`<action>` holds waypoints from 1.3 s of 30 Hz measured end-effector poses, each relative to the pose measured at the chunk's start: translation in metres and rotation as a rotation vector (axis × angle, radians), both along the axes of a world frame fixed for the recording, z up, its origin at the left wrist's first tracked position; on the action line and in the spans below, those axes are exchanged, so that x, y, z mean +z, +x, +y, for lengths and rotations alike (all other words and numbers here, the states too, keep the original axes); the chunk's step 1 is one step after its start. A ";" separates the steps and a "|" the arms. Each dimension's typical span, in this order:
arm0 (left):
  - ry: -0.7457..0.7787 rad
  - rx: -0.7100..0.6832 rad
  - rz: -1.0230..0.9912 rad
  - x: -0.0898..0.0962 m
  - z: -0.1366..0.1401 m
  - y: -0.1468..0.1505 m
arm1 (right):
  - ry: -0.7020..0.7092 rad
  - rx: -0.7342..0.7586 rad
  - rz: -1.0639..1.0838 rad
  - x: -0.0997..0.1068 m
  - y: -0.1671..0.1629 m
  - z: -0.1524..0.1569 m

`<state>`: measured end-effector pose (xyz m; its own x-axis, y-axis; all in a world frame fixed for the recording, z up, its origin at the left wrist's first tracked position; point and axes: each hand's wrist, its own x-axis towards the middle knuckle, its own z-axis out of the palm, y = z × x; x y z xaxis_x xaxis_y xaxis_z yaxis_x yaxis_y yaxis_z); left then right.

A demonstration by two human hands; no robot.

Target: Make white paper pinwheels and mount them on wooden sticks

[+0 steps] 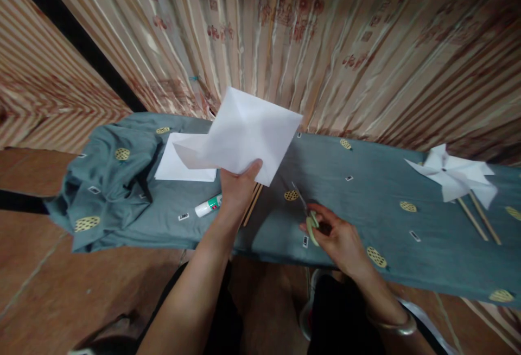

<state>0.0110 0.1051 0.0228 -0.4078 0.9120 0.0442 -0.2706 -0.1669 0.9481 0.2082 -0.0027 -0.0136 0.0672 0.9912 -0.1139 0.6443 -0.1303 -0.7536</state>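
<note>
My left hand [240,184] pinches a square sheet of white paper [256,132] near its lower edge, thumb on top. The sheet is held up above the cloth; faint crease lines cross it and its left part is cut free and bends away. In my right hand [340,238] is a pair of scissors [311,224] with light green handles, its blades pointing up and left, apart from the paper. Under my left wrist, partly hidden, lie a glue stick [207,206] and thin wooden sticks [252,205].
A stack of white paper [185,174] lies to the left on the grey-green cloth [350,192]. White paper pinwheels [451,173] on wooden sticks lie at the far right. Bunched cloth [114,181] covers the left end, and a pleated curtain [285,35] hangs behind.
</note>
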 end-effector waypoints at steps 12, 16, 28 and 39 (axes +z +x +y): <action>0.062 0.301 -0.044 0.006 0.023 -0.078 | 0.390 0.063 -0.838 -0.002 0.021 0.006; 0.052 0.301 -0.111 0.004 0.026 -0.095 | 0.512 0.094 -0.732 0.003 -0.006 0.018; 0.028 0.261 -0.239 -0.004 0.026 -0.101 | 0.492 0.520 -0.475 0.016 -0.151 0.117; -0.111 0.100 -0.470 0.001 0.026 -0.083 | 0.409 0.403 -0.739 0.012 -0.145 0.166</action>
<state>-0.0724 0.1306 0.0236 -0.4463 0.8560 -0.2611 -0.6614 -0.1189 0.7406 0.0630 0.1631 -0.0016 -0.3743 0.9091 0.1831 0.9170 0.3923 -0.0730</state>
